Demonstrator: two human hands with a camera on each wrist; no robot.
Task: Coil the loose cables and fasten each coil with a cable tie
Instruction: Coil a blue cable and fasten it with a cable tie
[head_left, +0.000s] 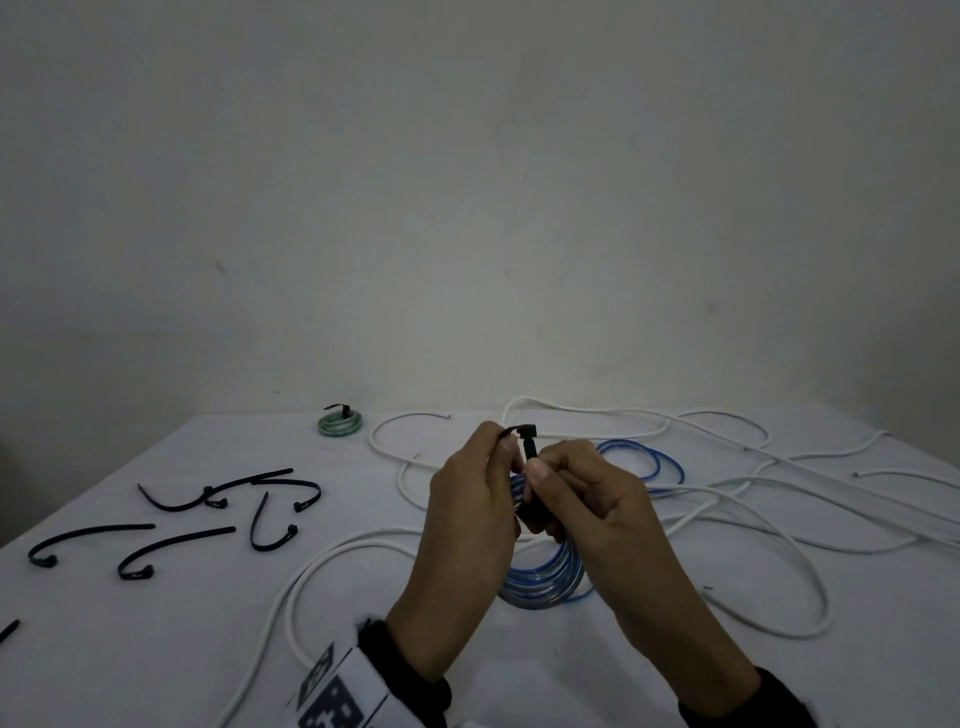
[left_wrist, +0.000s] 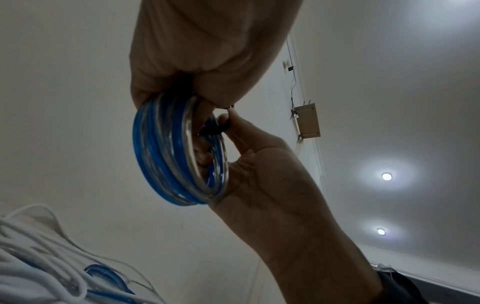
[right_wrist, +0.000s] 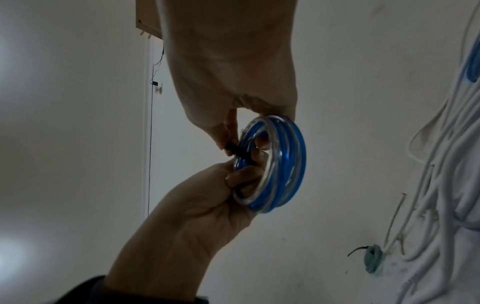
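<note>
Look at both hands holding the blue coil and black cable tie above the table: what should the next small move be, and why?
Probably pull the tie's tail through its head to cinch it. The black cable tie already passes through the blue coil, the left hand pinches its bent end, and the right hand grips tie and coil, yet the loop looks slack.

Blue and clear coil (head_left: 550, 577) with alternating turns; black cable tie (head_left: 527, 441) across it. White loose cables (head_left: 727, 499) over pale grey-white table (head_left: 156, 649). Green and clear tied coil (head_left: 340, 423) with black tie. Black spare ties (head_left: 171, 525). Black sleeve cuffs; black-and-white square pattern on wrist band (head_left: 332, 696).
</note>
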